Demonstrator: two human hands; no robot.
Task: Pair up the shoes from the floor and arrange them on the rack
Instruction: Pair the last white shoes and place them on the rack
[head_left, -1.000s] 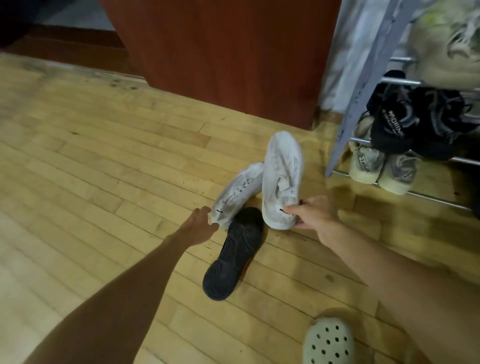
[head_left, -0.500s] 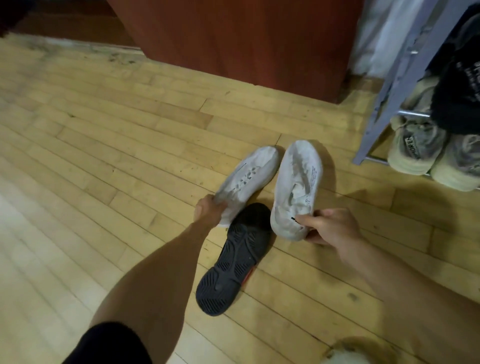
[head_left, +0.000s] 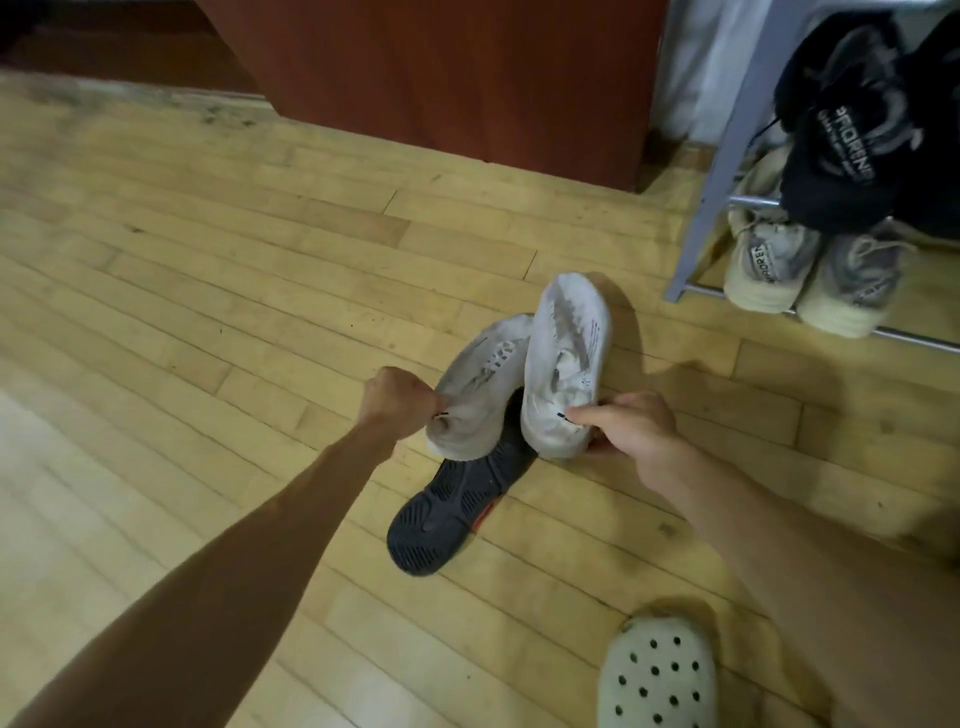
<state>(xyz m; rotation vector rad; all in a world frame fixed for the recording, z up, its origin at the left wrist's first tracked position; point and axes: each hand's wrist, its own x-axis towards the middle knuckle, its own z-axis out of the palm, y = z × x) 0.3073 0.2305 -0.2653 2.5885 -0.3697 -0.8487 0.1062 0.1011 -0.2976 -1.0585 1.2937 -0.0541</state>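
As arms (head_left: 291, 509) reach out, left hand (head_left: 397, 399) clutches white shoe (head_left: 480, 382), right hand (head_left: 631, 431) pinches its mate (head_left: 566, 358)

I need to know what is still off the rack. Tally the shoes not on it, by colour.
White: 2, the left white shoe gripped by the left hand, the right white shoe pinched by the right hand
Black: 1, the black shoe, sole up on the floor
Pale: 1, the perforated clog at the bottom edge
Total: 4
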